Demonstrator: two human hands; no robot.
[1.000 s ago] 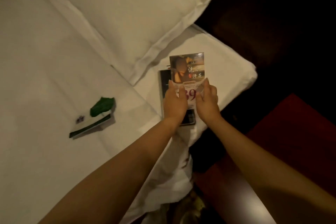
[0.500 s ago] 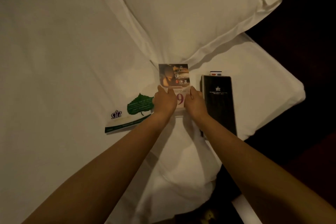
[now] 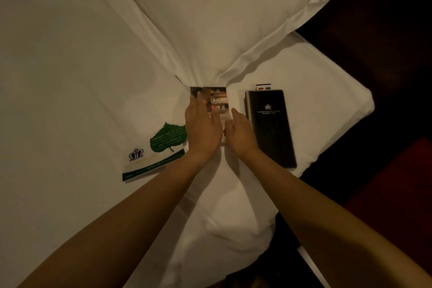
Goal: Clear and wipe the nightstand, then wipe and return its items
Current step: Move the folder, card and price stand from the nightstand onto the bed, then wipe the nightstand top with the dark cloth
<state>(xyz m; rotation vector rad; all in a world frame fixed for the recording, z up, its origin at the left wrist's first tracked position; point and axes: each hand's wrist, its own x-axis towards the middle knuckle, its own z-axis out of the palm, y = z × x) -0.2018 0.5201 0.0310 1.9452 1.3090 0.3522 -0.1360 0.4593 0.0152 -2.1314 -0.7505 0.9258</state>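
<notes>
Changed since 0.5 s ago: the hold on the photo leaflet [image 3: 218, 98], then pinched at its lower edge by both hands, now let go. Lying flat on the white bedsheet [image 3: 70, 77], top edge right against the gathered corner of the pillow [image 3: 210, 18]. Pressed down by the left hand [image 3: 202, 128], palm flat over the left half, fingers straight and together, gripping nothing. At the leaflet's right edge, the right hand [image 3: 240, 133], fingers loosely extended and relaxed, holding nothing; touching the edge or just beside it, cannot tell which. Between the 2 hands, a thin strip of the leaflet's pale lower part. On the uncovered upper part, a dark warm-toned photo with pale characters.

Just right of the right hand, a black folder [image 3: 271, 128], flat on the sheet, long side roughly parallel to the leaflet, small pale crown emblem near the top. Peeking out past the folder's top edge, a small white card [image 3: 263, 86] with red and blue marks. Just left of the left hand, a leaf card [image 3: 167, 140]: white, tilted, with a large green leaf, a purple crown logo and a green band along the lower edge, its right end near the left wrist. All of these close to the mattress corner. Beyond that corner, dark floor with a red patch [image 3: 397, 182].
</notes>
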